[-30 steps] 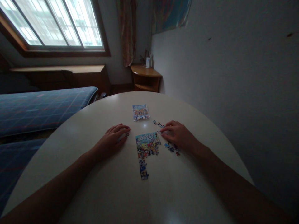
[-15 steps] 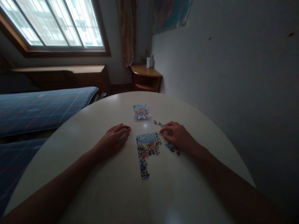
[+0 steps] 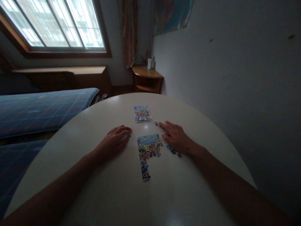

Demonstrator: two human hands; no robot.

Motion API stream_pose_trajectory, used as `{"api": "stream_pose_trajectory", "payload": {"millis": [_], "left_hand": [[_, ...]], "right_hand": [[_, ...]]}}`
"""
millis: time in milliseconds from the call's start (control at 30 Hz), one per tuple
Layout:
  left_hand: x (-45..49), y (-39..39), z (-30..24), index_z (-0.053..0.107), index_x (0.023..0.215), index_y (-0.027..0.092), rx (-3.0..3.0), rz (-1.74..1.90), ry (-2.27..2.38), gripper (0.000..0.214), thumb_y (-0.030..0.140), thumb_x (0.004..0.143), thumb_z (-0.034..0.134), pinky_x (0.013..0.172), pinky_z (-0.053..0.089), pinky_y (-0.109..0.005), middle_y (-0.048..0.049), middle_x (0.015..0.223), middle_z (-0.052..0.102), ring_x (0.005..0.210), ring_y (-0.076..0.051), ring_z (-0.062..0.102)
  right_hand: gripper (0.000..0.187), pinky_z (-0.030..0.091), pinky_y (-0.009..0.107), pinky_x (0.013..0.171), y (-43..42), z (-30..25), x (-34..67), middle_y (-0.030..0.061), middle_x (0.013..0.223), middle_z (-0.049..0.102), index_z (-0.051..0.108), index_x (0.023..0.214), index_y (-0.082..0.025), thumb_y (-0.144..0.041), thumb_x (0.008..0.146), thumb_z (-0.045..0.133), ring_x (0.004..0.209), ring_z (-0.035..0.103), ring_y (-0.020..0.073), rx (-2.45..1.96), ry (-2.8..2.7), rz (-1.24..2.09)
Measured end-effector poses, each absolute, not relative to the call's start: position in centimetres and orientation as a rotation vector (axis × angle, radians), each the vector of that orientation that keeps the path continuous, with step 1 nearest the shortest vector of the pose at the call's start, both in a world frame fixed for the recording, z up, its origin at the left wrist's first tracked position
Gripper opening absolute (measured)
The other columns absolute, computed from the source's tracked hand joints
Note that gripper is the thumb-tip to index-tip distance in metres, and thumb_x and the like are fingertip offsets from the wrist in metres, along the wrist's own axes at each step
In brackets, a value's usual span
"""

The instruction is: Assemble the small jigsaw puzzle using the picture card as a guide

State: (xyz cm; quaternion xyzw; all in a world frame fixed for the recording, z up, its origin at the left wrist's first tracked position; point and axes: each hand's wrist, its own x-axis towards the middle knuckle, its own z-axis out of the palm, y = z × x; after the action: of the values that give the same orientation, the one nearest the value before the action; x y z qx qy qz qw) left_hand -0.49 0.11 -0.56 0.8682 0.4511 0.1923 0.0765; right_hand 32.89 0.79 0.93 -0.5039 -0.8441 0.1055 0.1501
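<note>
A partly assembled jigsaw puzzle (image 3: pixel 148 146) with "Bluey" lettering lies in the middle of the table. Its top rows and left edge are joined, and the lower right is bare tabletop. Left of it my left hand (image 3: pixel 116 138) rests on the table with fingers loosely stretched. A few small puzzle pieces (image 3: pixel 128 136) lie at its fingertips. On the puzzle's right my right hand (image 3: pixel 176 135) has its fingers spread, the index fingertip at some loose pieces (image 3: pixel 156 124). More loose pieces (image 3: pixel 173 150) lie beside its palm, partly hidden by it.
Beyond the puzzle lies a small printed picture sheet (image 3: pixel 142 113). The round white table (image 3: pixel 113 194) has a wall (image 3: pixel 223 94) close on its right. A blue plaid mattress (image 3: pixel 47 106) is to the left, and a corner shelf (image 3: pixel 147 72) stands behind.
My right hand has drawn back from the puzzle's upper right edge, its fingers opening and reaching toward the upper loose pieces. The left hand and the puzzle look the same.
</note>
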Motion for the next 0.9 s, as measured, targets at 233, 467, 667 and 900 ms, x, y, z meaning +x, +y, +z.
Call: {"api": "stream_pose_trajectory", "payload": {"millis": [233,467,667,900], "left_hand": [[-0.3,0.0,-0.2,0.057,0.133,0.022,2.595,0.54,1.381,0.041,0.036,0.098,0.041,0.115,0.036,-0.053,-0.0078,0.139,0.058,0.137,-0.029,0.044],[-0.5,0.1,-0.5,0.057,0.132,0.023,2.61,0.549,1.369,0.039,0.033,0.098,0.042,0.116,0.035,-0.052,-0.0065,0.139,0.058,0.138,-0.028,0.043],[-0.4,0.1,-0.5,0.058,0.131,0.023,2.607,0.571,1.361,0.038,0.033,0.097,0.043,0.114,0.037,-0.052,-0.007,0.137,0.059,0.136,-0.029,0.045],[-0.3,0.0,-0.3,0.059,0.13,0.021,2.594,0.581,1.364,0.038,0.031,0.095,0.044,0.114,0.037,-0.052,-0.0072,0.137,0.06,0.136,-0.029,0.045]], "right_hand": [[0.047,0.034,0.048,0.111,1.3,1.0,33.3,0.0146,0.136,0.061,0.055,0.136,-0.016,-0.038,0.097,0.043,0.13,0.051,0.0293,-1.481,-2.368,0.123],[0.047,0.028,0.048,0.115,0.9,1.3,32.0,0.0082,0.152,0.047,0.051,0.143,-0.021,-0.037,0.101,0.036,0.141,0.039,0.0273,-1.425,-2.44,0.089],[0.044,0.026,0.056,0.114,1.1,1.3,31.8,0.0047,0.15,0.051,0.055,0.139,-0.023,-0.039,0.1,0.041,0.142,0.038,0.0309,-1.398,-2.515,0.167],[0.019,0.043,0.046,0.105,1.3,1.6,33.4,0.0041,0.105,0.077,0.073,0.101,-0.023,-0.019,0.087,0.062,0.118,0.061,0.0255,-1.228,-2.361,0.132]]}}
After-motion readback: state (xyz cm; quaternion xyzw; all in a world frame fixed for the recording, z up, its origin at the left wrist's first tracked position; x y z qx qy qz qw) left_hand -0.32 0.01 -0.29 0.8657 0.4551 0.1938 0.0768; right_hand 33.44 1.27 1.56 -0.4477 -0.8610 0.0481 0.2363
